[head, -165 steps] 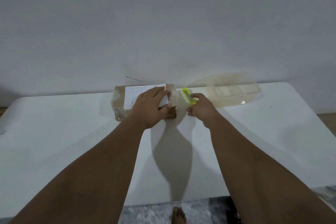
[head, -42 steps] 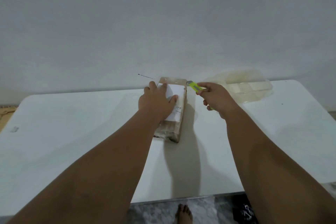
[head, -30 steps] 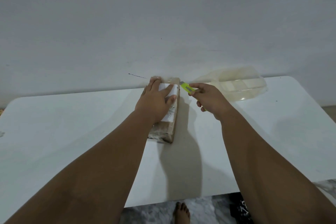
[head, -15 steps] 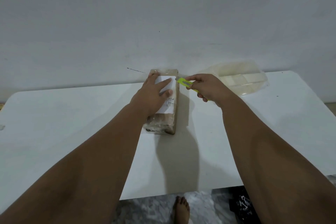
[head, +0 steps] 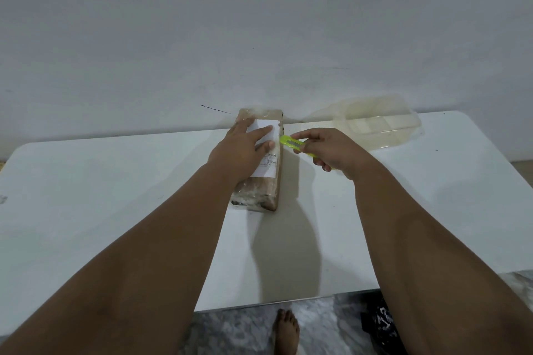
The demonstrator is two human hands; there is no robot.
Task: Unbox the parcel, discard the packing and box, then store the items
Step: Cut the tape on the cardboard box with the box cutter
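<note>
My left hand (head: 245,150) lies flat and spread on the parcel (head: 261,179), fingers over the white label (head: 266,166), pressing it to the table (head: 86,196). The parcel sits near the table's far edge, its long side running away from me, wrapped in shiny tape. My right hand (head: 331,151) is closed around the yellow cutter (head: 291,143), pinched between thumb and fingers, its tip at the parcel's right upper edge, just beside my left fingertips. Whether the blade is already in the tape I cannot tell.

To do this cut well, I judge I should keep the blade shallow, only through the tape, so nothing inside gets nicked. I want to draw it along the seam toward me in one steady pull, with the left hand holding firm but clear of the blade's path; right now my fingertips are close to the tip, so I should slide them back to the left. The clear tray (head: 375,124) stands well apart on the right, presumably for the items.
</note>
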